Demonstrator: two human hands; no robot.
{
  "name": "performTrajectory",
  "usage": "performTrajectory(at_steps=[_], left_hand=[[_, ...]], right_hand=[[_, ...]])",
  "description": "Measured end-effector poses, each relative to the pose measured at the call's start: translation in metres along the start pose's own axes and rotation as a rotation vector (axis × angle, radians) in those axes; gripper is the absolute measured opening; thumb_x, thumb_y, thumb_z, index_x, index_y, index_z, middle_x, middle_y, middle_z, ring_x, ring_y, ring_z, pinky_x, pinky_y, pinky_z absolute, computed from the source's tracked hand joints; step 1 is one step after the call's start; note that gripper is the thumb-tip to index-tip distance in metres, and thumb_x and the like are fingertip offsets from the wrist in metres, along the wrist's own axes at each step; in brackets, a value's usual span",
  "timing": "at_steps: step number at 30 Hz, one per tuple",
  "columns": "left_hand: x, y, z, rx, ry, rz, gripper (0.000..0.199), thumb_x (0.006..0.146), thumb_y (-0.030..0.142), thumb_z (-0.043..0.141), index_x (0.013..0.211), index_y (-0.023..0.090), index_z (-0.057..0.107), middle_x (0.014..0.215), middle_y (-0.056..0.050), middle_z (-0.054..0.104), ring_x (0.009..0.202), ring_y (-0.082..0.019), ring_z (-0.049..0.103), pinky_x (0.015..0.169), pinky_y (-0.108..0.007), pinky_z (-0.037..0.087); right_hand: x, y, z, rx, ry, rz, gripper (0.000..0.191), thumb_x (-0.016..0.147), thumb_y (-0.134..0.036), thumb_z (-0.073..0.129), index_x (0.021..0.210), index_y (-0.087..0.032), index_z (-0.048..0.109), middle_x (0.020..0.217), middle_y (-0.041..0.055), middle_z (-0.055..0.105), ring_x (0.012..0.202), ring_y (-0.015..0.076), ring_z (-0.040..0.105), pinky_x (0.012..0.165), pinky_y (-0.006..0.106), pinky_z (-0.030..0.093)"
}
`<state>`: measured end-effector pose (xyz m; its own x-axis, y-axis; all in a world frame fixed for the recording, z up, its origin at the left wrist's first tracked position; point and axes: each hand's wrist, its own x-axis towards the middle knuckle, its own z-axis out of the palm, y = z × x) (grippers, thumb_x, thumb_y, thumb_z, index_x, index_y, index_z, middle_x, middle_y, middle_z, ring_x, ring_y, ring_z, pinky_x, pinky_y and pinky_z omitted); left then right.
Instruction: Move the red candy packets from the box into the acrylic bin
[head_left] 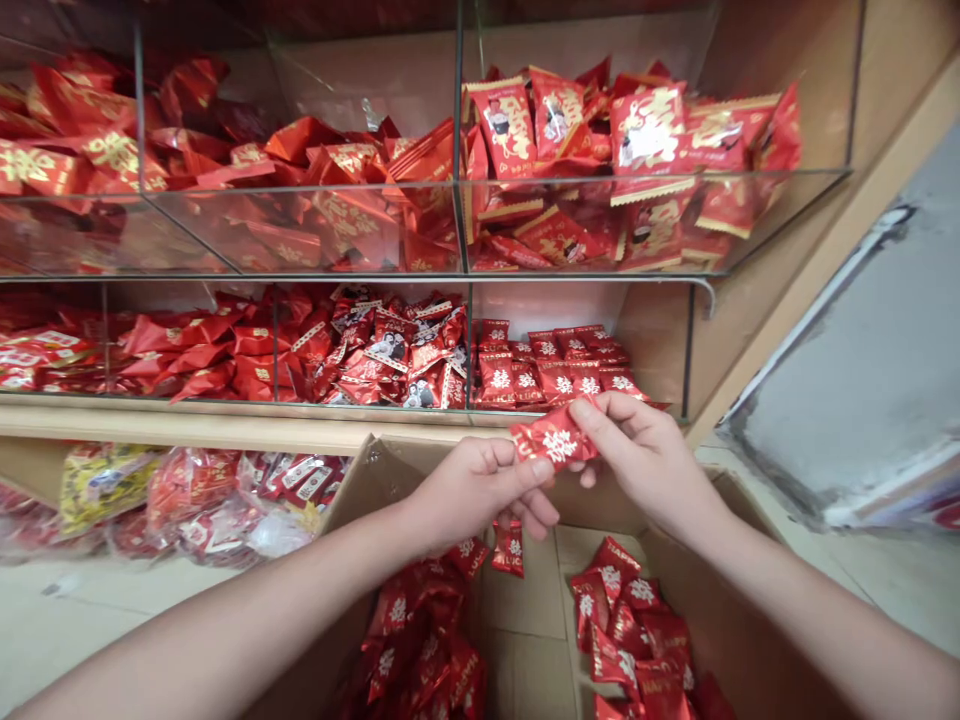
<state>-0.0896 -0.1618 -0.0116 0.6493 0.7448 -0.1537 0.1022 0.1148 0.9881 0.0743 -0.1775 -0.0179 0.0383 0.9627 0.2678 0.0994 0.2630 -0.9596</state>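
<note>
A small red candy packet (555, 438) with a white double-happiness sign is held up between my two hands, over an open cardboard box. My left hand (499, 490) pinches its left end with the thumb on top. At its other end, my right hand (637, 445) grips it between thumb and fingers. Just below my left fingers there is another red packet (508, 550); whether those fingers touch it I cannot tell. Inside the cardboard box (525, 670) lie two heaps of like packets, a left heap (427, 640) and a right heap (634, 640).
Behind the box stands a wooden shelf with clear dividers. Its lower right compartment holds rows of matching packets (559, 365). Beside these are couple-print packets (397, 345); larger red packets (649, 130) fill the upper level. Plastic bags of sweets (202, 490) sit beneath at left.
</note>
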Motion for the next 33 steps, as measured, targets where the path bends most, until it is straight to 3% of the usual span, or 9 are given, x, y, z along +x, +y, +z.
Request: performTrajectory(at_steps=[6,12,15,19,23,27,33], left_hand=[[0.000,0.002,-0.002,-0.034,0.019,0.107,0.025,0.078,0.035,0.053,0.067,0.013,0.052,0.046,0.003,0.058,0.038,-0.003,0.048,0.038,-0.012,0.029],[-0.004,0.005,0.002,-0.052,-0.043,0.176,0.024,0.077,0.035,0.053,0.066,0.014,0.052,0.044,0.004,0.055,0.040,-0.004,0.048,0.044,-0.015,0.036],[-0.004,0.003,0.002,-0.035,-0.033,0.166,0.021,0.077,0.034,0.055,0.073,0.014,0.054,0.056,0.002,0.061,0.048,-0.005,0.053,0.049,-0.017,0.041],[0.000,0.002,-0.002,-0.049,0.075,0.232,0.021,0.073,0.031,0.059,0.086,0.015,0.057,0.076,0.000,0.062,0.059,-0.006,0.055,0.057,-0.020,0.047],[0.002,0.003,-0.005,0.059,0.104,0.258,0.018,0.073,0.028,0.060,0.084,0.014,0.060,0.069,0.002,0.059,0.056,-0.006,0.053,0.057,-0.020,0.049],[0.001,0.003,-0.009,0.159,0.141,0.365,0.016,0.076,0.027,0.056,0.087,0.016,0.057,0.075,0.002,0.060,0.061,-0.007,0.055,0.057,-0.021,0.049],[-0.002,0.007,-0.017,0.428,0.249,0.489,0.018,0.082,0.030,0.047,0.072,0.016,0.050,0.059,0.005,0.049,0.054,-0.006,0.049,0.050,-0.018,0.039]], right_hand=[[-0.002,-0.004,0.001,0.070,-0.035,0.058,0.034,0.078,-0.046,0.049,0.061,-0.016,0.047,0.049,-0.0043,0.048,0.040,0.0055,0.044,0.038,0.017,0.039],[-0.005,-0.014,0.000,0.306,-0.075,0.159,0.037,0.076,-0.050,0.049,0.060,-0.017,0.046,0.042,-0.0067,0.042,0.034,0.0042,0.035,0.032,0.016,0.032],[-0.004,-0.011,-0.006,0.162,-0.104,0.064,0.037,0.076,-0.049,0.049,0.059,-0.017,0.047,0.044,-0.0053,0.045,0.036,0.0048,0.039,0.034,0.016,0.035],[-0.004,-0.004,-0.007,-0.045,-0.156,0.013,0.033,0.079,-0.046,0.047,0.064,-0.017,0.049,0.051,-0.0039,0.048,0.041,0.0063,0.045,0.038,0.018,0.041],[-0.006,-0.001,-0.004,-0.129,-0.120,-0.098,0.019,0.079,-0.038,0.051,0.082,-0.019,0.052,0.065,-0.0023,0.051,0.054,0.0090,0.050,0.046,0.021,0.047],[-0.007,-0.004,-0.005,-0.200,-0.097,-0.142,0.018,0.080,-0.035,0.049,0.074,-0.018,0.052,0.062,-0.0020,0.050,0.054,0.0097,0.049,0.048,0.022,0.045],[-0.010,-0.011,-0.010,-0.380,-0.138,-0.224,0.021,0.082,-0.033,0.047,0.068,-0.018,0.050,0.061,-0.0016,0.051,0.055,0.0098,0.046,0.052,0.022,0.038]])
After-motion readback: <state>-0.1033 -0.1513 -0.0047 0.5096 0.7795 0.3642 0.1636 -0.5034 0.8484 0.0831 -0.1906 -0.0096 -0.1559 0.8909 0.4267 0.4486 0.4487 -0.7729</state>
